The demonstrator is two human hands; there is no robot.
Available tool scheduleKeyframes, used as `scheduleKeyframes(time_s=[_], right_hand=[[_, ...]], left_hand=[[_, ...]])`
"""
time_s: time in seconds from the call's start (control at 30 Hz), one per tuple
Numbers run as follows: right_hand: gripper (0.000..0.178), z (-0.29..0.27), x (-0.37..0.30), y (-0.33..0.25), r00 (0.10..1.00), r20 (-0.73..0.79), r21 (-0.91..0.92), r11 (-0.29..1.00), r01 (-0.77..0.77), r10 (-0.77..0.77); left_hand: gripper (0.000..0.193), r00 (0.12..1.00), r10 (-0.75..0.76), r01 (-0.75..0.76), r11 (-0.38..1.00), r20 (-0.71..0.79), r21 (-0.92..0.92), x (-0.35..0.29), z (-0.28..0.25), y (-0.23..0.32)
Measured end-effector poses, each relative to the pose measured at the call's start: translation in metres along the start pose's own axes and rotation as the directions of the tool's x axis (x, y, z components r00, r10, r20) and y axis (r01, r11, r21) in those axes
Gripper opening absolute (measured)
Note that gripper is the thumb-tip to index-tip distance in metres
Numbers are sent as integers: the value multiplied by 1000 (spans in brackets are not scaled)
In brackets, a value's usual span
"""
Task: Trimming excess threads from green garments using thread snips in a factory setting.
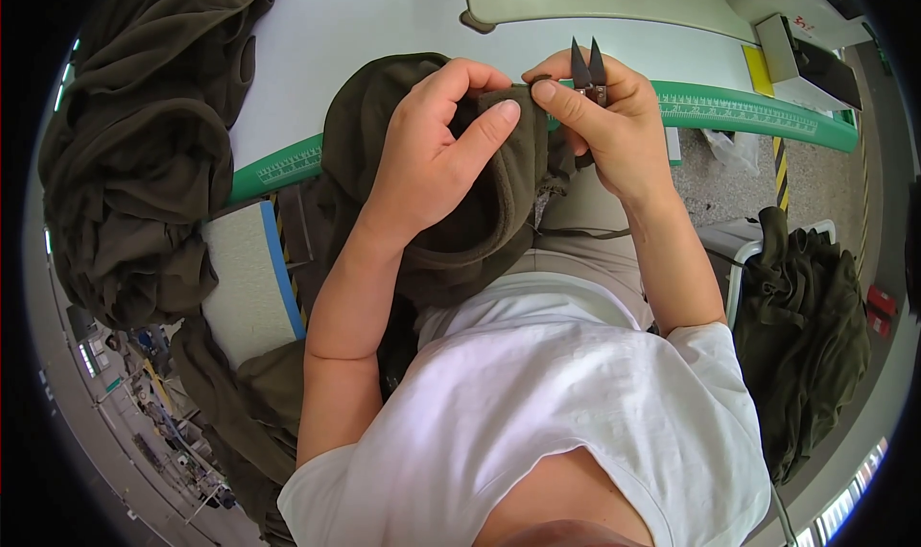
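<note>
Over the table's front edge and my lap lies a dark olive garment (384, 101), with a rounded opening facing me. My left hand (446, 149) pinches its folded edge between thumb and fingers. Close beside it, my right hand (604, 130) grips a small pair of thread snips (588, 72), their two dark blades pointing up and away, slightly apart. The thumb and forefinger of that same hand also pinch the garment's edge, nearly touching my left fingertips. Most of the snips' handle is hidden in my palm.
A green ruler strip (739, 110) runs along the front edge of the white table (326, 29). A sewing machine bed (614, 0) stands at the back. Olive fabric piles (144, 163) lie at left; more olive cloth (801, 336) hangs over a metal-framed rack at right.
</note>
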State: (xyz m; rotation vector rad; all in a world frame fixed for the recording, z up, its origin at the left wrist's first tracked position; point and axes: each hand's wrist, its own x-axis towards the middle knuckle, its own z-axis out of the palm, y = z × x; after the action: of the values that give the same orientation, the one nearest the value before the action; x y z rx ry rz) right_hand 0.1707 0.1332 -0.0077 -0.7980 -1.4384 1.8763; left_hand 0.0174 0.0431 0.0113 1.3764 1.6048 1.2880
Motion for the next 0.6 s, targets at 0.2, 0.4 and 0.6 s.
scheduleKeyframes(time_s=[0.2,0.4,0.6], right_hand=[[9,1,1,8,994,-27,-43,993,108,-109],[10,4,3,13,1000,-19,185,983,9,-5],[13,0,-4,2,999,-31,13,999,-33,33]], left_hand=[[20,998,62,-62,996,3,60,0,2,-7],[19,999,48,-48,999,-20,7,1,3,-12],[19,987,-107,82,976,-120,-201,8,-8,-15]])
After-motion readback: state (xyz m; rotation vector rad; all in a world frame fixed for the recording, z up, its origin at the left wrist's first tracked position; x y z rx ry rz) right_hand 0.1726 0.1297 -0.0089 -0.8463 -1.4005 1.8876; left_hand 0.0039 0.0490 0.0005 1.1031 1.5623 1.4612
